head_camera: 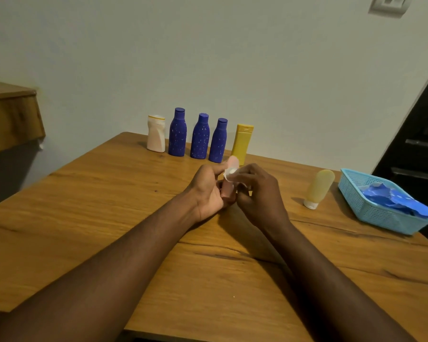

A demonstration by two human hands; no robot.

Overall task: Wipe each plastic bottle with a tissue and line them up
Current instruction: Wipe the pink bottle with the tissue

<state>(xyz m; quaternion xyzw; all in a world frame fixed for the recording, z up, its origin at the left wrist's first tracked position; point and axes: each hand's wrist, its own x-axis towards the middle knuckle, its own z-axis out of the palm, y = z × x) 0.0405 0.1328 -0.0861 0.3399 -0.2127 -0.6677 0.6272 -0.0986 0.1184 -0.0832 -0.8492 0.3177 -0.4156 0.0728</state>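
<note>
Five bottles are found standing upright in a row along the far edge of the table (84, 193), against the wall: a white bottle (156, 134) at the left end, three blue bottles (198, 137) in the middle, and a yellow bottle (242, 142) at the right end. These are judged to be already lined up; whether each has been wiped cannot be confirmed.

A sixth, pink bottle (229, 183) is held above the middle of the table, closed in the left hand (208, 191). A small white tissue (229, 172) is pinched in the right hand (257, 191) and pressed against the upper part of that bottle. Wiping is judged to be in progress.

A pale yellow tube (319, 188) is seen standing cap-down toward the right edge, apart from the row, and is judged outstanding. A light blue basket (381, 218) holding blue material sits at the right edge.
</note>
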